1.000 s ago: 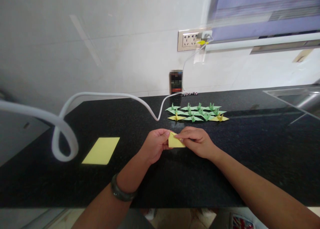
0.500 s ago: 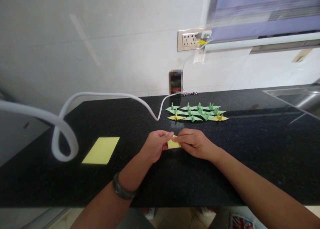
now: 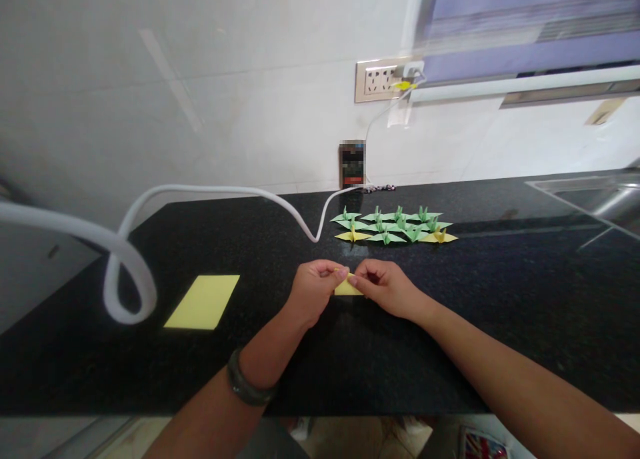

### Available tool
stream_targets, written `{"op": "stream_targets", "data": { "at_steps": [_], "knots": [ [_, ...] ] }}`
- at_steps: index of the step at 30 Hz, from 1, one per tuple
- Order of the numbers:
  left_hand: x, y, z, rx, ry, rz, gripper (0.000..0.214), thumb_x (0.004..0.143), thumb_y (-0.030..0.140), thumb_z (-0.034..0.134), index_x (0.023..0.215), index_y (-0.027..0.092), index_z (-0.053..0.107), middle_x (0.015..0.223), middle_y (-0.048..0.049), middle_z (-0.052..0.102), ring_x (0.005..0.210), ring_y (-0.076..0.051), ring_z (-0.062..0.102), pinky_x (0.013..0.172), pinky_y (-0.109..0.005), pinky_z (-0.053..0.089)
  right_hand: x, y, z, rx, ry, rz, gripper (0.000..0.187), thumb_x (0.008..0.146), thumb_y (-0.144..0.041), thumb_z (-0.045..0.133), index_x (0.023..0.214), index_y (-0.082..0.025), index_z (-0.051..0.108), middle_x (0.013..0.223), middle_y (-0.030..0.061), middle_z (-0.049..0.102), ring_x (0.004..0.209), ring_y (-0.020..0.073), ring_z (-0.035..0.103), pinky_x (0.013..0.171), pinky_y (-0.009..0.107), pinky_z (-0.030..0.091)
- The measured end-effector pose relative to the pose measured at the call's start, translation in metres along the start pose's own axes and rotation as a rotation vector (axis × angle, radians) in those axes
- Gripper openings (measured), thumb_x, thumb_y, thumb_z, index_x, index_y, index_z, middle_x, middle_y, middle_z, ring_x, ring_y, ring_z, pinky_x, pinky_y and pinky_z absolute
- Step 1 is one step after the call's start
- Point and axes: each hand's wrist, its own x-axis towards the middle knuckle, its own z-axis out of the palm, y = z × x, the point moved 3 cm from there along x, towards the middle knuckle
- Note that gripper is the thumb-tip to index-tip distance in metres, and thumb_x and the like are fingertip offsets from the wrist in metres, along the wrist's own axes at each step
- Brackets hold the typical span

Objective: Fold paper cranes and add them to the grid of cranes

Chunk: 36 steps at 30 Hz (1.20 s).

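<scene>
A small folded piece of yellow paper is held between my two hands, over the black countertop. My left hand pinches its left side, thumb on top. On the right side, my right hand grips the paper with thumb and bent fingers. The fingers behind the paper are partly hidden. Just beyond my hands stand several green paper cranes in rows, with a yellow paper crane at the front left and another yellow crane at the front right.
Flat yellow paper lies to the left. A thick white cable loops over the counter's left side. A phone-like object, blurred out, leans on the wall below a socket. A metal sink is at the far right.
My right hand's fingers have drawn back and bent, and its thumb now presses on the folded paper. My left hand keeps its pinch, almost in place.
</scene>
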Motion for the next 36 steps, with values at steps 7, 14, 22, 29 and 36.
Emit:
{"op": "stream_targets", "data": {
  "at_steps": [7, 14, 22, 29, 36],
  "knots": [
    [0.000, 0.002, 0.001, 0.007, -0.015, 0.001, 0.023, 0.064, 0.033, 0.062, 0.069, 0.011, 0.062, 0.057, -0.0008, 0.058, 0.049, -0.009, 0.050, 0.047, -0.020, 0.038, -0.001, -0.008, -0.002, -0.021, -0.001, -0.019, 0.022, 0.077, -0.031, 0.048, 0.062, -0.015, 0.050, 0.056, -0.0027, 0.045, 0.053, 0.0077, 0.039, 0.047, 0.019, 0.030],
    [-0.001, 0.003, 0.001, 0.049, -0.073, 0.007, 0.026, 0.062, 0.038, 0.062, 0.067, 0.012, 0.059, 0.054, 0.0010, 0.056, 0.047, -0.008, 0.049, 0.046, -0.020, 0.037, -0.002, -0.011, -0.004, -0.084, 0.003, -0.043, 0.027, 0.079, -0.032, 0.046, 0.058, -0.015, 0.047, 0.052, -0.0035, 0.042, 0.050, 0.0074, 0.038, 0.046, 0.019, 0.029],
    [0.001, 0.002, 0.001, 0.135, -0.045, -0.033, 0.021, 0.063, 0.031, 0.062, 0.067, 0.011, 0.058, 0.057, -0.0018, 0.059, 0.051, -0.009, 0.053, 0.048, -0.020, 0.040, 0.002, -0.009, -0.006, -0.171, 0.111, -0.079, 0.017, 0.082, -0.025, 0.039, 0.071, -0.016, 0.049, 0.063, -0.0001, 0.050, 0.059, 0.0107, 0.045, 0.054, 0.022, 0.035],
    [-0.005, -0.007, 0.006, 0.286, -0.273, -0.179, 0.022, 0.066, 0.033, 0.059, 0.069, 0.011, 0.060, 0.062, -0.0061, 0.064, 0.054, -0.012, 0.058, 0.048, -0.019, 0.041, 0.004, -0.004, -0.014, -0.178, 0.019, -0.069, 0.016, 0.078, -0.026, 0.048, 0.067, -0.016, 0.055, 0.062, -0.0002, 0.054, 0.058, 0.0106, 0.049, 0.053, 0.022, 0.036],
    [-0.002, -0.005, 0.003, -0.056, -0.297, -0.305, 0.029, 0.068, 0.035, 0.059, 0.081, 0.010, 0.062, 0.077, -0.0112, 0.067, 0.066, -0.016, 0.063, 0.055, -0.021, 0.045, 0.002, -0.010, -0.023, -0.036, 0.136, -0.199, 0.020, 0.079, -0.019, 0.044, 0.097, -0.020, 0.054, 0.088, 0.0049, 0.054, 0.077, 0.0142, 0.051, 0.062, 0.026, 0.043]
  ]
}}
